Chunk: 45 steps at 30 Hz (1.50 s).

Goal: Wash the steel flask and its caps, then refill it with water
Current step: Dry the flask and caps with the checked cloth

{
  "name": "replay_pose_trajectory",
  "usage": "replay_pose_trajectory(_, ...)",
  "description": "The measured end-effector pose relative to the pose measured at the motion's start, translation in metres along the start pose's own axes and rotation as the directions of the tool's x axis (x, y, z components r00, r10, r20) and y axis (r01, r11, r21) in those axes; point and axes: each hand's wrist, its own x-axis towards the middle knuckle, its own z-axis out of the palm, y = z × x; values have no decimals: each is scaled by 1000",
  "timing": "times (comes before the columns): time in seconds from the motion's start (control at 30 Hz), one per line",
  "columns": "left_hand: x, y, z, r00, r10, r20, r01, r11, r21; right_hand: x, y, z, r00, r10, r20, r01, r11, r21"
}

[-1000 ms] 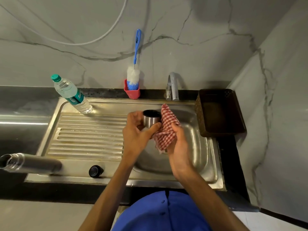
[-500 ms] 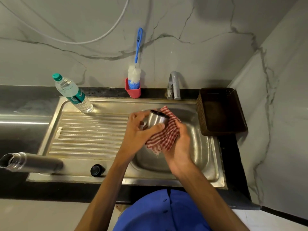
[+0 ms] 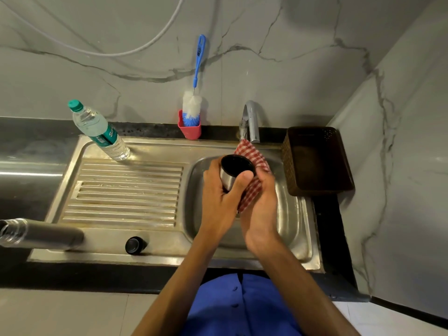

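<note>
Flask [image 3: 41, 235] lies on its side at the sink's [image 3: 300, 229] front left corner, long axis left to right, open mouth pointing left, well away from both hands. Over the basin, the left hand [image 3: 218, 192] grips the steel cap [image 3: 234, 172], thumb curled over its side, dark opening up. The right hand [image 3: 260, 202] presses a checked cloth [image 3: 253, 166] against it. The small black cap [image 3: 133, 244] waits between flask and hands. The left hand looks nearer the flask.

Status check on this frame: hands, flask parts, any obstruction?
Left hand grips steel cup cap over sink; right hand holds checkered cloth against it. Flask lying open on counter, small black cap beside. Nothing obstructing.
</note>
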Motion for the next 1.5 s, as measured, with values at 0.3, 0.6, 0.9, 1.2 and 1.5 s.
replay_pose_trajectory(0.3,28,-9,-6,989,-122,-78,121,992,-22,17,-13,-8,995,100,4,-100,994,37)
replay_pose_trajectory(0.6,-2,-10,4,994,44,98,-77,928,364,14,-12,0,995,59,-75,-59,998,1)
replay_pose_trajectory(0.9,-4,-2,-10,942,-77,327,63,997,53,24,-23,-11,992,122,-38,-115,982,153)
replay_pose_trajectory(1.2,26,-18,-26,982,-175,66,146,937,317,14,-19,-3,993,120,-9,-116,974,193)
replay_pose_trajectory(1.5,6,23,-13,970,-104,221,42,962,269,15,-20,-8,1000,16,-11,-16,1000,-2)
